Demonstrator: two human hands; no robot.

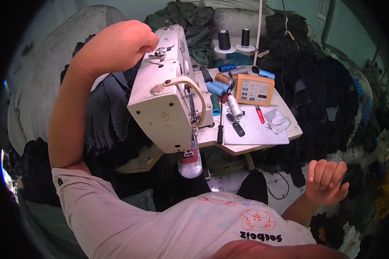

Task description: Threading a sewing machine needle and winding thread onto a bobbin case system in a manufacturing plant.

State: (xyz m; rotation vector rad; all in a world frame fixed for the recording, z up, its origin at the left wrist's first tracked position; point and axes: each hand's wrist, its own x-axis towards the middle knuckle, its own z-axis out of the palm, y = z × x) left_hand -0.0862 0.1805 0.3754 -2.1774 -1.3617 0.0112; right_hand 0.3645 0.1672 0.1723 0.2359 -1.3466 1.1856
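At the upper left my left hand (124, 46) reaches over the white sewing machine (157, 108), its fingers curled closed beside the metal thread-tension parts (159, 52) on top. The fingertips are turned away, so what they pinch, if anything, is hidden. Below the machine's head, a small red piece (189, 157) lies on the rounded metal arm end (190, 169), under the needle area. Out to the lower right, my right hand (327, 183) is raised away from the table. Its fingers are loosely bent with the thumb apart, and nothing shows in it.
On the table (294, 129) are a control box (255, 90), several thread spools (218, 88), a notebook (255, 134), red snips (259, 114), a screwdriver (220, 125) and a black key fob (234, 125). Dark cloth piles (315, 82) flank it. A cable (285, 190) lies on the floor.
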